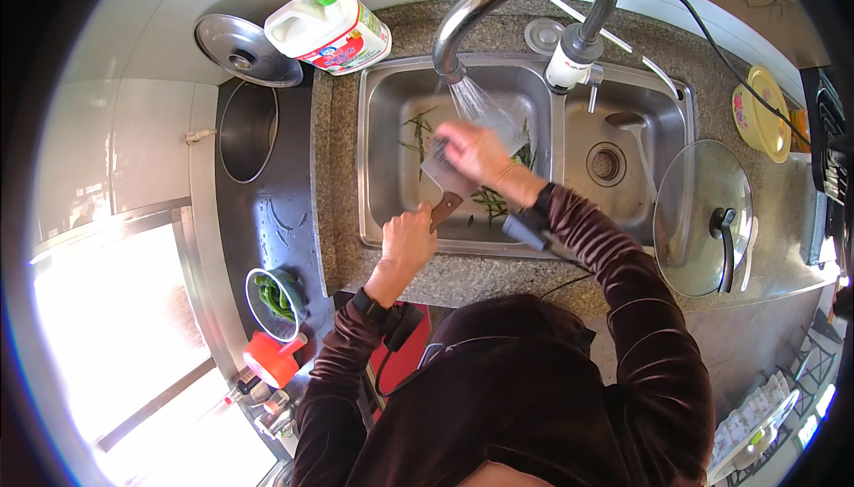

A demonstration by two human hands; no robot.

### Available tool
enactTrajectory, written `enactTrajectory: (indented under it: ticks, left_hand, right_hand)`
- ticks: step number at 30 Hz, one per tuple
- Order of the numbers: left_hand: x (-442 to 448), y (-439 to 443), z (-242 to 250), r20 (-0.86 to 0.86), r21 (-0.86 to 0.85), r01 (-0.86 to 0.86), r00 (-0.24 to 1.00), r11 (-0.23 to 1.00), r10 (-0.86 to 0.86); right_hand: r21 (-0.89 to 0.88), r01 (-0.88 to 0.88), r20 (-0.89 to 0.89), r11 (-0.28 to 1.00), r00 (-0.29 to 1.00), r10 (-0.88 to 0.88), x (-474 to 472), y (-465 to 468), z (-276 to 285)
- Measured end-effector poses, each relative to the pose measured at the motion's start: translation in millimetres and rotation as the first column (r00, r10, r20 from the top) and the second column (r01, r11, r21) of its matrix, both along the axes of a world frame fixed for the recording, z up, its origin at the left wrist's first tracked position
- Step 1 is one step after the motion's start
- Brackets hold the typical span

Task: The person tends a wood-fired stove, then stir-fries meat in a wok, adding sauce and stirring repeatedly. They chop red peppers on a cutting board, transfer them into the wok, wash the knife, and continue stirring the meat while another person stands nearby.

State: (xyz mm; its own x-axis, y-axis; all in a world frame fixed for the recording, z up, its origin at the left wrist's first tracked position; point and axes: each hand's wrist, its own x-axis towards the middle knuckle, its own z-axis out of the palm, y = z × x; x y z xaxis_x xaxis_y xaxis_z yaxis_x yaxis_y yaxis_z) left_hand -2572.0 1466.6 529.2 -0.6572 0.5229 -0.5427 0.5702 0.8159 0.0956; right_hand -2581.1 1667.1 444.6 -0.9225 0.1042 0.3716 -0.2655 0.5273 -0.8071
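My left hand (408,239) is closed round the brown wooden handle of a broad-bladed kitchen knife (448,177) over the left sink basin. Against the blade, my right hand (472,152) has curled fingers, with something dark and bristly, perhaps a scrubber (438,149), partly hidden under them. Water runs from the curved metal faucet (449,72) just behind my right hand. Thin green vegetable pieces (490,205) lie in the left basin (393,213), and more (418,132) lie near its back left. A translucent blurred shape beside my right hand cannot be told clearly.
A ladle (637,130) rests in the right basin. A glass lid (697,220) leans over its right edge. Left of the sink are a white detergent jug (330,30), a metal lid (245,50), a pot (249,130), a bowl of green vegetables (275,300) and a red dipper (270,359).
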Motion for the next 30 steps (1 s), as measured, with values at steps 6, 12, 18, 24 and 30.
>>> enactTrajectory:
  ticks: [6, 12, 18, 24, 30]
  left_hand:
    - [-3.4, -4.8, -1.5, -0.023, 0.022, 0.009, 1.000, 1.000, -0.008]
    - [-5.2, -15.4, -1.1, -0.022, 0.014, 0.025, 0.999, 1.000, -0.025]
    - [-19.6, -15.3, 2.1, -0.036, 0.045, 0.005, 0.999, 0.999, -0.003]
    - [-22.0, -2.0, 13.4, -0.069, 0.038, 0.069, 0.995, 0.997, -0.066]
    - [-20.1, -17.5, 21.5, -0.042, 0.044, -0.028, 0.999, 0.999, 0.030]
  right_hand:
    - [0.043, 0.106, 0.088, 0.993, 0.990, -0.109, 5.6, 6.3, -12.9]
    - [0.167, 0.274, 0.111, 0.947, 0.949, -0.294, 1.9, 22.5, -41.8]
    - [-0.008, 0.156, -0.040, 0.988, 0.987, -0.156, 14.2, 26.2, -25.5]
    - [0.028, 0.169, -0.111, 0.985, 0.980, -0.165, -12.9, 9.8, -23.0]
    - [0.049, 0.290, 0.051, 0.956, 0.955, -0.292, 13.6, 59.5, -17.5]
